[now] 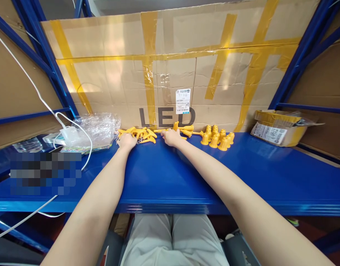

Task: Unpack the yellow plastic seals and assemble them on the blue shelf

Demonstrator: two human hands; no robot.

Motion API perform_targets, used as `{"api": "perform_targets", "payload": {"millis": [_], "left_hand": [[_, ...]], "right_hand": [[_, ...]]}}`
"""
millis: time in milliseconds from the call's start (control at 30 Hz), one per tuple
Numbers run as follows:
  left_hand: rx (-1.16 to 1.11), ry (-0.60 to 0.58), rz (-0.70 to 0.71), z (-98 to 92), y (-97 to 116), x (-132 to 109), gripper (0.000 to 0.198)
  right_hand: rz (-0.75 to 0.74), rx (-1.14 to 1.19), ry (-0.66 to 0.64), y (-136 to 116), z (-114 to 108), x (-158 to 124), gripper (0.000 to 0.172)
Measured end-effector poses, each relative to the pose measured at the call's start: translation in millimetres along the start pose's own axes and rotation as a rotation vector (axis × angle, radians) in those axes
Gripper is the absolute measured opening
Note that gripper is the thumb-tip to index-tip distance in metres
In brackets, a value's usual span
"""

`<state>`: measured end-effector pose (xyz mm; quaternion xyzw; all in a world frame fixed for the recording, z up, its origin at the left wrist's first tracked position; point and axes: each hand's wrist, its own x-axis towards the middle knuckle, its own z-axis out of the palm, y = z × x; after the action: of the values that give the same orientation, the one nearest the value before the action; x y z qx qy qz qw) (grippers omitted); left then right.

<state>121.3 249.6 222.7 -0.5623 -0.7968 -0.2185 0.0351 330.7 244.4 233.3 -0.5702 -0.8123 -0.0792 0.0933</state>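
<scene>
My left hand rests on a heap of small yellow plastic pieces, curved and with short metal chains among them. Its fingertips are hidden by the hand and the heap, so its grip is unclear. To its right, my right hand is closed, with a thin yellow rod-like piece showing at its fingers. Just beyond that hand lie longer yellow plastic parts with flared ends. Farther right, several yellow cone-shaped cups stand in a close group.
A large taped cardboard sheet backs the blue shelf. At left lie clear plastic bags, a white charger with cable, and a blurred patch. An open cardboard box sits at right. Blue posts flank both sides.
</scene>
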Motion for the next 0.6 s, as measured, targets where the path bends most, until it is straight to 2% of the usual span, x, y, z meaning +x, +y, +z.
{"api": "perform_targets", "payload": {"millis": [233, 400, 600], "left_hand": [[-0.022, -0.053, 0.022, 8.0, -3, 5, 0.045], [-0.08, -0.027, -0.006, 10.5, -6, 8, 0.046], [-0.077, -0.039, -0.032, 11.1, -5, 8, 0.05]], "right_hand": [[-0.041, -0.018, 0.232, 21, -15, -24, 0.051], [-0.054, -0.001, 0.251, 48, -27, -52, 0.053], [0.002, 0.169, 0.301, 75, -22, -64, 0.052]]}}
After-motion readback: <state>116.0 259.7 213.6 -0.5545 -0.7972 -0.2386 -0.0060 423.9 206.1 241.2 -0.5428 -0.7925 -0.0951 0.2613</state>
